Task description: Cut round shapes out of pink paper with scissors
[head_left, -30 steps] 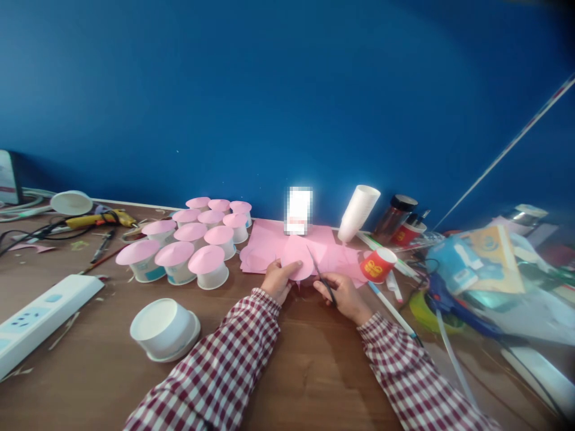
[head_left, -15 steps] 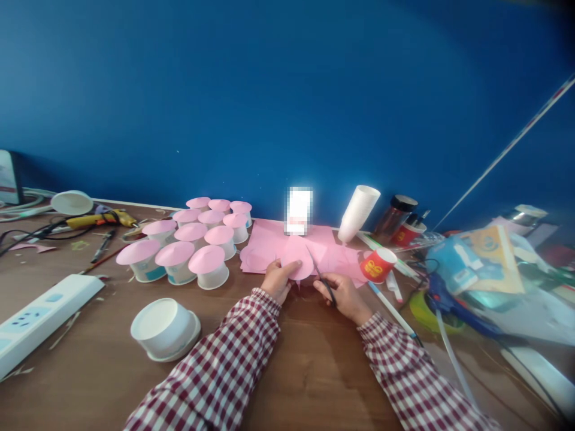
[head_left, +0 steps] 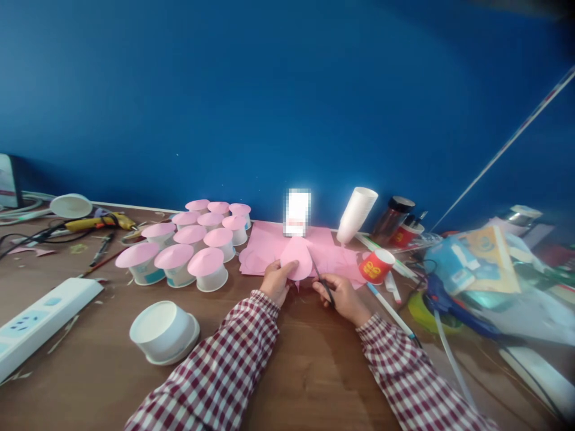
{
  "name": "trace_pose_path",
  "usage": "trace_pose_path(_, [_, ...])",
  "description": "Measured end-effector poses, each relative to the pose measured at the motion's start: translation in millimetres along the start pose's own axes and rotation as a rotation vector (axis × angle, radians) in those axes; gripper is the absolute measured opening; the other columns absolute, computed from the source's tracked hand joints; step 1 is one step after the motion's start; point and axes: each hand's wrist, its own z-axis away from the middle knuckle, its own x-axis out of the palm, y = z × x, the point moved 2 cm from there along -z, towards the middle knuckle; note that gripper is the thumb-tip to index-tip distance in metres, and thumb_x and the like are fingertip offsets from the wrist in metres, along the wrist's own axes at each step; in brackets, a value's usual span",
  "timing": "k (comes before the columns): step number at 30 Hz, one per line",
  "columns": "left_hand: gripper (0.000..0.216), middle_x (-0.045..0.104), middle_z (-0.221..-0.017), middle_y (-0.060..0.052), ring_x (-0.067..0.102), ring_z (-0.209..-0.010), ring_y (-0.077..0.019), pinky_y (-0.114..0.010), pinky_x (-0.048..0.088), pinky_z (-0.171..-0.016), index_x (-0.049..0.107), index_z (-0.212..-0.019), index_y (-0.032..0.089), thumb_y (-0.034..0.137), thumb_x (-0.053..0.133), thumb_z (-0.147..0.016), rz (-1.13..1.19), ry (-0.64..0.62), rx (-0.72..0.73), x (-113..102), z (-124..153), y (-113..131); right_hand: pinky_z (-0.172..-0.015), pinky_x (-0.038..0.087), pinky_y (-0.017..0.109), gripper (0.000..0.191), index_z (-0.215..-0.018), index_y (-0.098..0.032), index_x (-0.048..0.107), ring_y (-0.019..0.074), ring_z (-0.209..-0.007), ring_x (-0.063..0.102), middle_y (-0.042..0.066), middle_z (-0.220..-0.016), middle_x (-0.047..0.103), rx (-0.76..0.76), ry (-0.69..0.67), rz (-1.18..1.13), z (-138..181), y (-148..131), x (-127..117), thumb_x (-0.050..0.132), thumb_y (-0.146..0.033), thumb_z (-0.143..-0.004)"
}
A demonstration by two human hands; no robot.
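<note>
My left hand [head_left: 277, 281] pinches a rounded piece of pink paper [head_left: 296, 259] and holds it upright just above the wooden table [head_left: 305, 365]. My right hand [head_left: 344, 296] grips small dark scissors [head_left: 320, 278] whose blades meet the right edge of that paper. More pink paper sheets [head_left: 269, 242] lie flat behind my hands. Both arms wear red and white checked sleeves.
Several white cups with pink paper tops [head_left: 191, 246] stand left of the sheets. An upturned white bowl [head_left: 162, 331] sits nearer, a power strip [head_left: 40, 319] at far left. A white cup stack [head_left: 357, 214], a red cup [head_left: 376, 265], jars, pens and plastic clutter [head_left: 476, 272] fill the right.
The pink piece looks narrower and turned a little in my left hand, with the scissors slightly lower along its edge. Otherwise only a small shift of the camera.
</note>
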Motion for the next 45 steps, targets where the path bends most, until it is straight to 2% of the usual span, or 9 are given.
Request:
trace_pose_path(5, [0.029, 0.068, -0.075, -0.012, 0.064, -0.067, -0.0188, -0.026, 0.051, -0.058, 0.063, -0.081, 0.007, 0.021, 0.076, -0.059, -0.033, -0.088, -0.021, 2, 2, 0, -0.041, 0.038, 0.02, 0.034, -0.073, -0.016, 0.057, 0.0088, -0.041, 0.049, -0.005, -0.052, 0.05, 0.006, 0.008, -0.055, -1, 0, -1, 0.063, -0.049, -0.074])
trace_pose_path(12, [0.033, 0.069, -0.074, -0.013, 0.064, -0.068, -0.0204, -0.025, 0.049, -0.053, 0.065, -0.08, 0.006, 0.021, 0.079, -0.054, -0.086, -0.164, -0.076, 7, 8, 5, -0.04, 0.039, 0.021, 0.031, -0.073, -0.016, 0.057, 0.0092, -0.042, 0.05, -0.005, -0.051, 0.051, 0.004, 0.049, -0.118, 1, -7, -1, 0.066, -0.046, -0.072])
trace_pose_path(20, [0.031, 0.069, -0.077, -0.014, 0.065, -0.071, -0.0203, -0.025, 0.051, -0.059, 0.066, -0.082, 0.005, 0.022, 0.077, -0.058, -0.095, -0.186, -0.063, 3, 5, 1, -0.039, 0.035, 0.019, 0.029, -0.065, -0.016, 0.057, 0.008, -0.039, 0.047, -0.005, -0.048, 0.051, -0.019, 0.067, -0.072, -1, -3, -3, 0.062, -0.043, -0.076])
trace_pose_path(27, [0.022, 0.068, -0.074, -0.006, 0.063, -0.066, -0.0143, -0.024, 0.051, -0.059, 0.063, -0.078, 0.011, 0.017, 0.075, -0.061, 0.054, -0.144, -0.047, 3, 8, 6, -0.039, 0.036, 0.018, 0.031, -0.072, -0.015, 0.059, 0.0087, -0.044, 0.051, -0.003, -0.053, 0.054, -0.022, 0.138, -0.144, -2, 2, -6, 0.06, -0.046, -0.077])
trace_pose_path(30, [0.016, 0.065, -0.069, -0.002, 0.062, -0.064, -0.0133, -0.028, 0.053, -0.063, 0.06, -0.074, 0.013, 0.018, 0.072, -0.065, 0.138, -0.117, -0.053, 1, 7, 8, -0.036, 0.033, 0.017, 0.034, -0.074, -0.015, 0.059, 0.009, -0.044, 0.052, -0.002, -0.055, 0.055, -0.001, 0.184, -0.205, -3, 5, -7, 0.061, -0.049, -0.076])
trace_pose_path(35, [0.016, 0.061, -0.059, 0.003, 0.057, -0.051, -0.0084, -0.033, 0.054, -0.07, 0.056, -0.066, 0.015, 0.014, 0.072, -0.064, 0.204, -0.077, -0.061, -1, 5, 10, -0.034, 0.028, 0.015, 0.036, -0.083, -0.015, 0.062, 0.0082, -0.044, 0.052, -0.003, -0.055, 0.054, 0.039, 0.261, -0.263, -4, 7, -9, 0.06, -0.05, -0.076])
trace_pose_path(38, [0.016, 0.062, -0.06, 0.002, 0.06, -0.057, -0.0099, -0.032, 0.053, -0.073, 0.056, -0.065, 0.015, 0.012, 0.072, -0.063, 0.227, -0.094, -0.043, -1, 5, 10, -0.034, 0.029, 0.014, 0.037, -0.084, -0.014, 0.062, 0.0077, -0.044, 0.052, -0.003, -0.056, 0.054, 0.045, 0.284, -0.28, -4, 6, -10, 0.059, -0.05, -0.077])
trace_pose_path(41, [0.015, 0.064, -0.066, -0.001, 0.062, -0.066, -0.0121, -0.028, 0.051, -0.07, 0.059, -0.069, 0.013, 0.013, 0.072, -0.062, 0.198, -0.132, -0.036, 1, 6, 11, -0.034, 0.029, 0.014, 0.037, -0.086, -0.014, 0.062, 0.0077, -0.045, 0.052, -0.002, -0.056, 0.055, 0.057, 0.26, -0.255, -3, 5, -9, 0.058, -0.05, -0.078])
trace_pose_path(45, [0.018, 0.065, -0.07, -0.003, 0.061, -0.064, -0.0117, -0.024, 0.049, -0.062, 0.061, -0.075, 0.012, 0.014, 0.072, -0.062, 0.158, -0.145, -0.039, 4, 6, 10, -0.036, 0.031, 0.015, 0.036, -0.087, -0.014, 0.062, 0.0086, -0.046, 0.053, -0.002, -0.056, 0.056, 0.046, 0.203, -0.218, -3, 4, -7, 0.06, -0.049, -0.077])
